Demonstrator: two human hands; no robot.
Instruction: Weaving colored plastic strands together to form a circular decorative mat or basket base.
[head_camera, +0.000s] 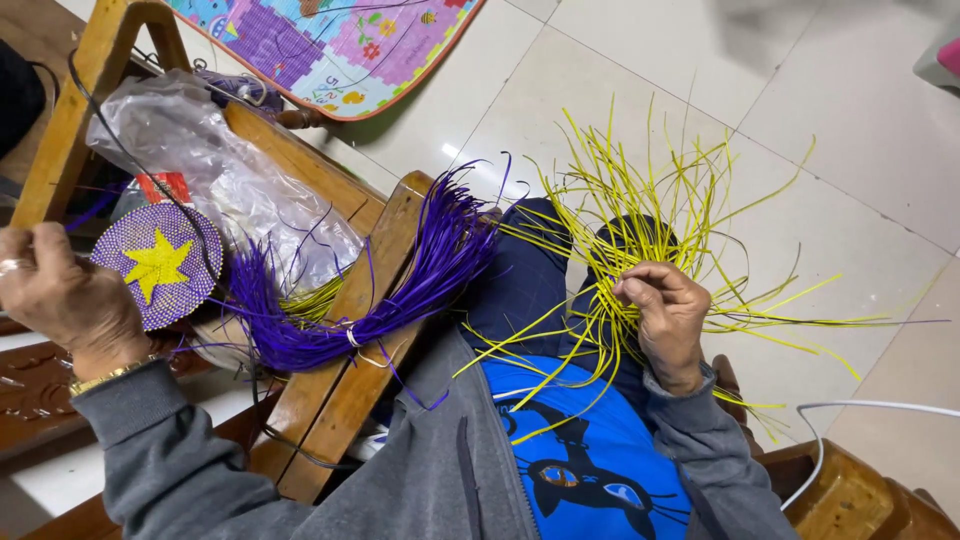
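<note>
Yellow strands (640, 215) are being worked on the person's lap, fanning out from centre toward 2 o'clock over the tiled floor (850, 120).
Right hand (668, 312) is clenched on the gathered base of those strands; left hand (60, 295), at 9 o'clock, is curled shut, pinching a thin purple strand as far as I can tell, beside the round purple mat with a yellow star (157, 265). Purple strand bundle (380, 290) lies tied over the wooden chair arm (345, 380). I judge this a weaving step; the next move would call for a steady grip on single strands.
</note>
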